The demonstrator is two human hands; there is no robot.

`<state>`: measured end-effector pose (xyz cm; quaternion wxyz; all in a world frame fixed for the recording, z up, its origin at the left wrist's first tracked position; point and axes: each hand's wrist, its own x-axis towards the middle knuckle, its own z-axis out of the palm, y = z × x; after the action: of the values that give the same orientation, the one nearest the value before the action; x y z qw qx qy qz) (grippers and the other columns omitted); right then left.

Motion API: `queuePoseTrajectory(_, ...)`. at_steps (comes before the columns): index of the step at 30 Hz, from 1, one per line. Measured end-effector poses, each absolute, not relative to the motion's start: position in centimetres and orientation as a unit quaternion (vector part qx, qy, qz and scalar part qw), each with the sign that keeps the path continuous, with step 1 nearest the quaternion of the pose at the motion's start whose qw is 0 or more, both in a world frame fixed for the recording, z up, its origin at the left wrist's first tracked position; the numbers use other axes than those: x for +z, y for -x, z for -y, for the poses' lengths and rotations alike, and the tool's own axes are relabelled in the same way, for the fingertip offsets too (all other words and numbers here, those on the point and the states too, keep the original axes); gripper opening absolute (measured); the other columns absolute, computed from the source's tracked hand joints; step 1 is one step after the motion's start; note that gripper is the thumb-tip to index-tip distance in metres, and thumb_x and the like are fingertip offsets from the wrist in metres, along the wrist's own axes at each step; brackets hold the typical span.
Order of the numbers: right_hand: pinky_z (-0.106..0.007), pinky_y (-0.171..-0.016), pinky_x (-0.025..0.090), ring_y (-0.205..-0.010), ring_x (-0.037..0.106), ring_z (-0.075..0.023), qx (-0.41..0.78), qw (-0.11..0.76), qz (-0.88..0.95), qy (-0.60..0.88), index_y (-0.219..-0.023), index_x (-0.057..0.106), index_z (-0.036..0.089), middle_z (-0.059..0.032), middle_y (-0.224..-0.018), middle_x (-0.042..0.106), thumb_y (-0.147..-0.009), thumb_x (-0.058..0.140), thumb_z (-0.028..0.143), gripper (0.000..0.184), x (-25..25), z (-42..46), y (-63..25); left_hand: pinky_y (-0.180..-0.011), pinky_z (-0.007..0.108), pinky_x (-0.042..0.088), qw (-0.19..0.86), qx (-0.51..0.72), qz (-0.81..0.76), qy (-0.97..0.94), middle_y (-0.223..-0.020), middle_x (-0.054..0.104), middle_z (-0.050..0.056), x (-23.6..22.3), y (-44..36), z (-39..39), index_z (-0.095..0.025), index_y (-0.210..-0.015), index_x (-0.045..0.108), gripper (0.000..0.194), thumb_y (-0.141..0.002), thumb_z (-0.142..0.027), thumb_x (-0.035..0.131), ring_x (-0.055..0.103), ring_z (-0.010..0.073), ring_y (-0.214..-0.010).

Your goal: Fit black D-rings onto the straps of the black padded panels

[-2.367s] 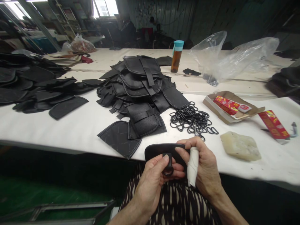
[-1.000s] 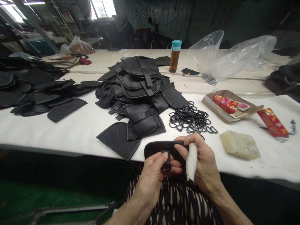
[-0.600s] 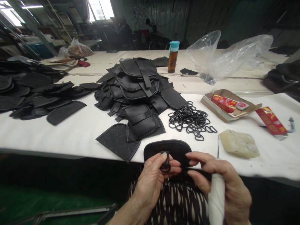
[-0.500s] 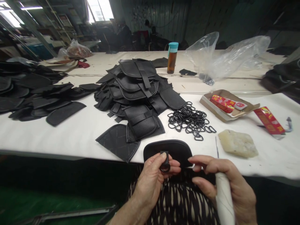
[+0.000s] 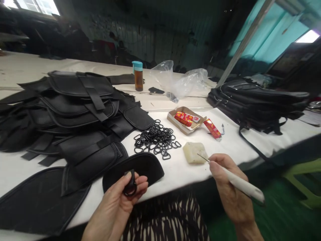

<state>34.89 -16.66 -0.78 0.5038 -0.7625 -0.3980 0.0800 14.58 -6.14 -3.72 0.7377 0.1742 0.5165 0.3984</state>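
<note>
Between the thumb and fingers of my left hand (image 5: 116,201) is a short black strap loop (image 5: 130,179) with a black D-ring (image 5: 129,194) hanging from it. Behind those fingers a curved black leather flap (image 5: 150,167) lies at the table's front edge. My right hand (image 5: 232,190) is closed round the white handle of an awl (image 5: 243,184). Its thin metal tip points left, at or just over a pale yellowish, wax-like block (image 5: 192,152); I cannot tell whether they touch. Loose black D-rings (image 5: 155,139) lie heaped beyond the flap.
Stacked black leather pieces (image 5: 77,113) cover the left side. Further back are a blue-capped bottle (image 5: 138,78) and a clear plastic bag (image 5: 185,83). A cardboard tray (image 5: 173,120) holds red packets, with another red packet (image 5: 212,129) beside it. Black bags (image 5: 258,103) sit at right.
The view has swung to the right. My right hand has left the flap and brought the awl's tip over to the pale block. My left hand keeps its pinch on the strap loop.
</note>
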Motion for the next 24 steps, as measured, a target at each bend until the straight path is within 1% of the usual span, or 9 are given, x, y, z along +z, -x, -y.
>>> queuePoseTrajectory(2, -0.021, -0.037, 0.025, -0.043, 0.027, -0.009, 0.07, 0.516, 0.35, 0.779, -0.074, 0.051, 0.02, 0.0072, -0.05, 0.03, -0.083, 0.052, 0.047, 0.028, -1.0, 16.3, -35.1, -0.063, 0.027, 0.058, 0.733, 0.393, -0.527, -0.175, -0.068, 0.072, 0.01, -3.4, -14.9, 6.0, -0.009, -0.071, 0.064, 0.019, -0.083, -0.007, 0.05, 0.068, 0.0157, -0.058)
queuePoseTrajectory(4, -0.021, -0.037, 0.023, -0.043, 0.026, -0.009, 0.075, 0.515, 0.344, 0.781, -0.07, 0.05, 0.02, 0.0074, -0.049, 0.029, -0.082, 0.054, 0.047, 0.03, -1.4, 16.0, -35.5, -0.061, 0.026, 0.058, 0.725, 0.384, -0.543, -0.177, -0.067, 0.072, 0.01, -3.1, -15.0, 6.1, -0.01, -0.071, 0.064, 0.018, -0.082, -0.008, 0.05, 0.068, 0.0161, -0.057)
queuePoseTrajectory(8, -0.023, -0.042, 0.028, -0.045, 0.033, -0.0102, 0.075, 0.497, 0.365, 0.784, -0.066, 0.049, 0.02, 0.006, -0.049, 0.038, -0.082, 0.053, 0.046, 0.031, -2.1, 15.4, -36.8, -0.061, 0.028, 0.058, 0.716, 0.357, -0.575, -0.173, -0.072, 0.072, 0.013, -2.7, -15.0, 6.1, -0.01, -0.071, 0.063, 0.015, -0.079, -0.008, 0.051, 0.07, 0.02, -0.064)
queuePoseTrajectory(12, -0.022, -0.045, 0.032, -0.047, 0.037, -0.0104, 0.054, 0.479, 0.377, 0.791, -0.063, 0.047, 0.02, 0.0061, -0.049, 0.041, -0.083, 0.051, 0.043, 0.03, -2.1, 14.6, -37.4, -0.066, 0.032, 0.058, 0.72, 0.337, -0.587, -0.152, -0.079, 0.073, 0.015, -2.5, -14.8, 5.7, -0.01, -0.071, 0.063, 0.015, -0.078, -0.008, 0.051, 0.07, 0.0237, -0.074)
queuePoseTrajectory(14, -0.022, -0.045, 0.032, -0.046, 0.038, -0.0103, 0.051, 0.471, 0.388, 0.791, -0.063, 0.047, 0.02, 0.0064, -0.05, 0.042, -0.083, 0.051, 0.042, 0.03, -2.1, 14.3, -37.6, -0.066, 0.031, 0.058, 0.719, 0.34, -0.588, -0.146, -0.08, 0.073, 0.015, -2.4, -14.8, 5.6, -0.01, -0.071, 0.064, 0.016, -0.078, -0.008, 0.05, 0.07, 0.023, -0.074)
queuePoseTrajectory(19, -0.023, -0.047, 0.031, -0.047, 0.038, -0.0107, 0.055, 0.447, 0.403, 0.797, -0.064, 0.046, 0.021, 0.0069, -0.05, 0.04, -0.084, 0.05, 0.04, 0.028, -2.7, 14.0, -37.8, -0.061, 0.028, 0.058, 0.716, 0.345, -0.591, -0.135, -0.075, 0.072, 0.015, -2.2, -15.0, 5.6, -0.01, -0.067, 0.063, 0.021, -0.081, -0.008, 0.047, 0.07, 0.0203, -0.068)
queuePoseTrajectory(24, -0.024, -0.048, 0.031, -0.049, 0.038, -0.0111, 0.075, 0.445, 0.383, 0.806, -0.064, 0.045, 0.021, 0.0067, -0.05, 0.039, -0.084, 0.05, 0.041, 0.029, -3.3, 13.6, -37.9, -0.061, 0.027, 0.058, 0.729, 0.348, -0.574, -0.132, -0.075, 0.072, 0.014, -2.3, -14.9, 5.7, -0.009, -0.067, 0.063, 0.022, -0.081, -0.007, 0.047, 0.07, 0.0193, -0.068)
